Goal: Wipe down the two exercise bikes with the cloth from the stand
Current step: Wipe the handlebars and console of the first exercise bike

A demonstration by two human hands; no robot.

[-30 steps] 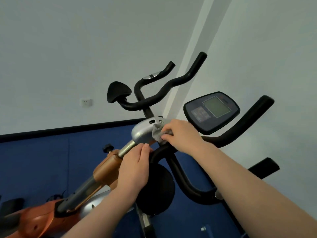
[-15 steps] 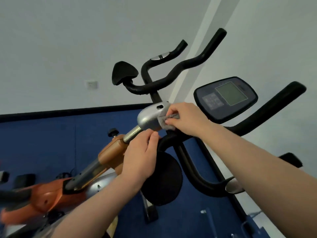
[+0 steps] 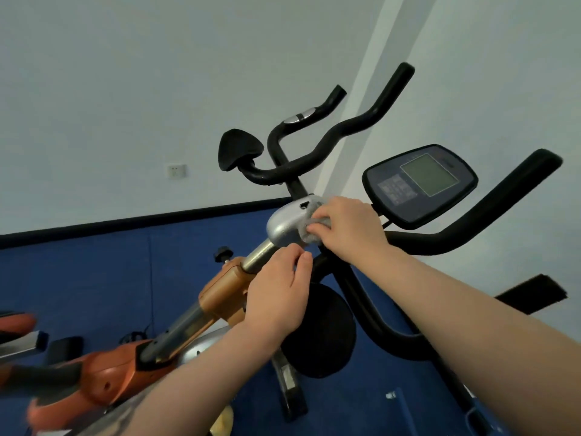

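An orange exercise bike leans across the view, its metal post ending in a silver cap. My right hand presses a small grey cloth against that cap's right side. My left hand grips the post just below the cap, fingers closed around it. Black handlebars and a dark console with a grey screen sit right of the cap. Behind it stands a second bike, of which I see black handlebars and a black saddle.
Blue floor mat runs under the bikes up to a white wall with a socket. A black round disc hangs below the handlebar stem. Another orange machine part shows at the left edge.
The cloth under my right hand has slid a little over the silver cap. My left hand stays on the post. The view has shifted slightly.
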